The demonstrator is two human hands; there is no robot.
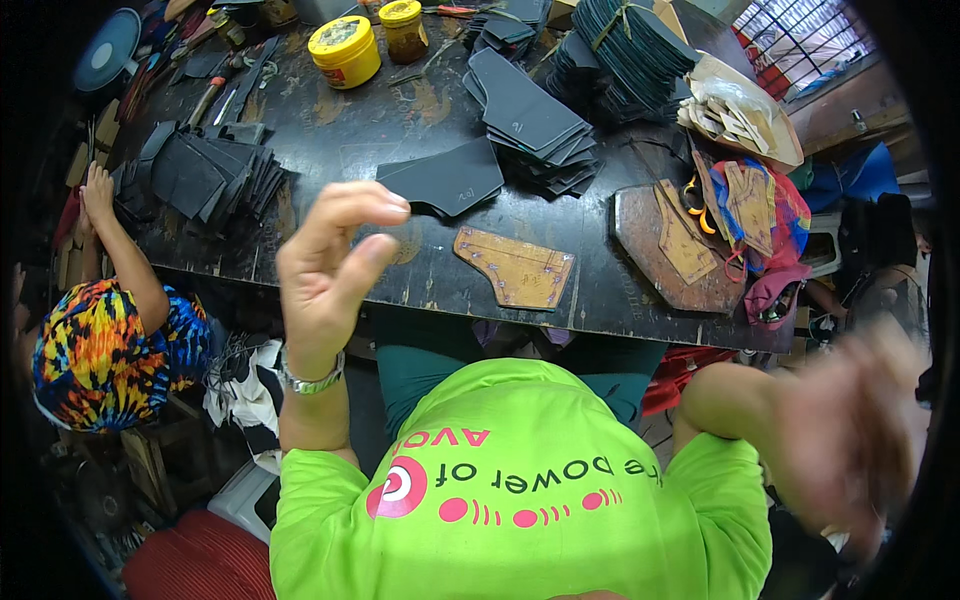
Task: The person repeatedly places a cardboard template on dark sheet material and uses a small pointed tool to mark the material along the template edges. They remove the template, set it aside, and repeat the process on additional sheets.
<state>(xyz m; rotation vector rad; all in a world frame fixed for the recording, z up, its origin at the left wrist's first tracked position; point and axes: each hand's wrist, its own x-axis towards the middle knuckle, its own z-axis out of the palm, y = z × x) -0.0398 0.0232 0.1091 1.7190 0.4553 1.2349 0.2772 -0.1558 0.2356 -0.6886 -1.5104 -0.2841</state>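
My left hand (325, 265) is raised above the near edge of the dark table, thumb and index finger apart, with nothing between them. My right hand (850, 430) is off to the right, clear of the table edge and smeared by motion, so its fingers cannot be made out. A brown curved pattern board (514, 268) lies flat near the table's front edge, to the right of my left hand. Just behind it lies a black cut piece (445, 178) with a small marking. A pile of similar black pieces (525, 110) stands beyond that.
On the right are a worn wooden board (650, 235) with brown patterns, orange-handled scissors (697, 205) and a box of scraps (740, 110). Yellow tubs (344, 52), tied black stacks (635, 55) and fanned black pieces (205, 175) stand farther back. A co-worker in a colourful shirt (110, 355) sits left.
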